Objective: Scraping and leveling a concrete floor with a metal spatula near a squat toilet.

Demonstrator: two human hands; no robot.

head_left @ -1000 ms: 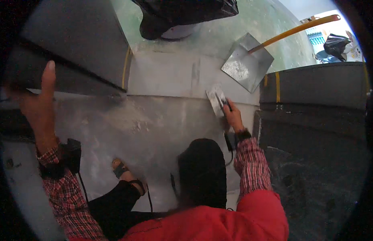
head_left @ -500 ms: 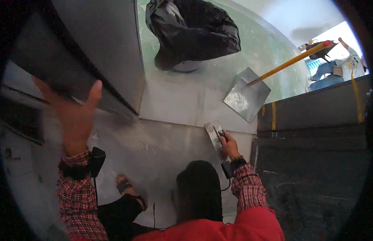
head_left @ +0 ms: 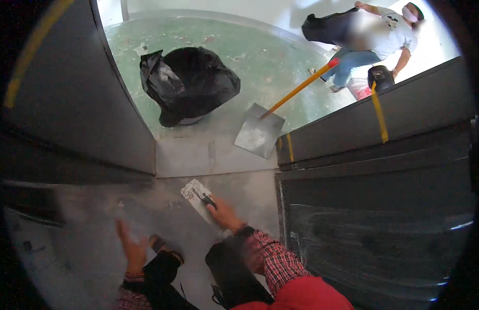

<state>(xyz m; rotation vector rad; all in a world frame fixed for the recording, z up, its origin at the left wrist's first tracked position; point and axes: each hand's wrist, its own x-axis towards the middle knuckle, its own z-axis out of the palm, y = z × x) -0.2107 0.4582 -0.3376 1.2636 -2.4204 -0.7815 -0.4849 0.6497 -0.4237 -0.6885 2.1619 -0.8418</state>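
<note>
My right hand (head_left: 226,213) is closed round the dark handle of a plastering trowel (head_left: 195,192). The trowel's flat metal blade is smeared whitish and held low over the grey, dusty floor (head_left: 162,212), its front end pointing away to the left. I cannot tell whether the blade touches the floor. My left hand (head_left: 133,249) is low at the left beside my sandalled foot (head_left: 168,248). Motion blurs it somewhat, but its fingers are spread and it holds nothing.
Dark panels (head_left: 69,103) rise at left and right (head_left: 363,222). Beyond a pale threshold (head_left: 185,157) a black plastic bag (head_left: 206,88) stands on green floor. A square metal pan (head_left: 257,137) with a yellow handle leans nearby. A person (head_left: 397,36) holding black things is at the far right.
My left hand has come down from beside the left panel toward my foot. My right hand has moved left with the trowel. The view has shifted, showing more of the person.
</note>
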